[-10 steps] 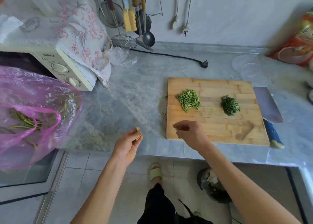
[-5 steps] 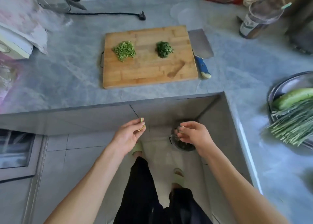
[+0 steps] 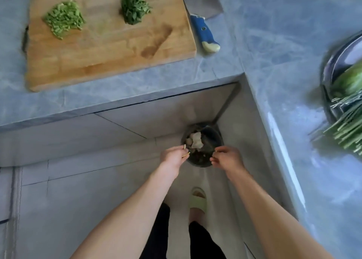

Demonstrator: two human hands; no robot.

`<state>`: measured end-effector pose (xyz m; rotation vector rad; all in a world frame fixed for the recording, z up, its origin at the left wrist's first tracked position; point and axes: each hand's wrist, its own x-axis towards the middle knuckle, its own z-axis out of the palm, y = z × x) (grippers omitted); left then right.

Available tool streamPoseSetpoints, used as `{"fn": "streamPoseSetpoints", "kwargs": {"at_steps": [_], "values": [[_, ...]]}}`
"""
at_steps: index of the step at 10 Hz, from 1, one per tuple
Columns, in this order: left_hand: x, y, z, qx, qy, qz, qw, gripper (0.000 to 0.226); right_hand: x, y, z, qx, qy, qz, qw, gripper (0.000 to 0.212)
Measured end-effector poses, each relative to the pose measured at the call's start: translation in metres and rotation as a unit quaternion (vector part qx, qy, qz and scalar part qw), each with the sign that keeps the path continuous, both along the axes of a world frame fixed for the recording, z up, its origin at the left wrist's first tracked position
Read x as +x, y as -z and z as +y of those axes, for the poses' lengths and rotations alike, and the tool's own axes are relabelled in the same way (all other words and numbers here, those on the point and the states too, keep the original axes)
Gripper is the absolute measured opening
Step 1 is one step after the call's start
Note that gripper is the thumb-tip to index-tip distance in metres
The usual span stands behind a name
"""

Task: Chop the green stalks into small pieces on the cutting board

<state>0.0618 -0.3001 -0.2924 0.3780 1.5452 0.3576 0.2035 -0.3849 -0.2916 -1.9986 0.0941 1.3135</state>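
The wooden cutting board (image 3: 109, 49) lies on the grey counter at the upper left. On it sit a light green pile of chopped stalks (image 3: 63, 18) and a darker green chopped pile (image 3: 135, 9). A cleaver with a blue handle (image 3: 204, 33) lies just right of the board. Uncut green stalks (image 3: 344, 127) hang from a metal tray (image 3: 333, 66) at the right edge. Down by the floor, my left hand (image 3: 173, 157) pinches small pale stalk ends (image 3: 185, 151) over a dark waste bin (image 3: 201, 143). My right hand (image 3: 227, 158) hovers at the bin's right rim, fingers curled; whether it holds scraps I cannot tell.
The counter forms an L, and its corner edge overhangs the bin. A cucumber (image 3: 350, 80) lies in the metal tray. My foot in a pale green slipper (image 3: 197, 200) stands on the tiled floor just behind the bin.
Both hands dropped from counter height down to the bin on the floor. The view swung down and right, so the board now sits at the upper left.
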Motion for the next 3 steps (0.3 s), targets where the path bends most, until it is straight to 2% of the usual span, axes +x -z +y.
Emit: {"fn": "streamPoseSetpoints", "kwargs": {"at_steps": [1, 2, 3], "values": [[0.015, 0.043, 0.001, -0.018, -0.026, -0.005, 0.999, 0.019, 0.009, 0.026, 0.002, 0.007, 0.024, 0.011, 1.0, 0.02], [0.02, 0.06, 0.003, -0.033, -0.035, 0.013, 0.999, 0.029, 0.013, 0.037, 0.002, 0.001, 0.027, 0.028, 0.999, 0.026], [0.017, 0.059, -0.002, -0.03, -0.002, 0.03, 0.999, 0.026, 0.01, 0.043, -0.001, -0.01, 0.014, 0.01, 1.0, 0.032]]}}
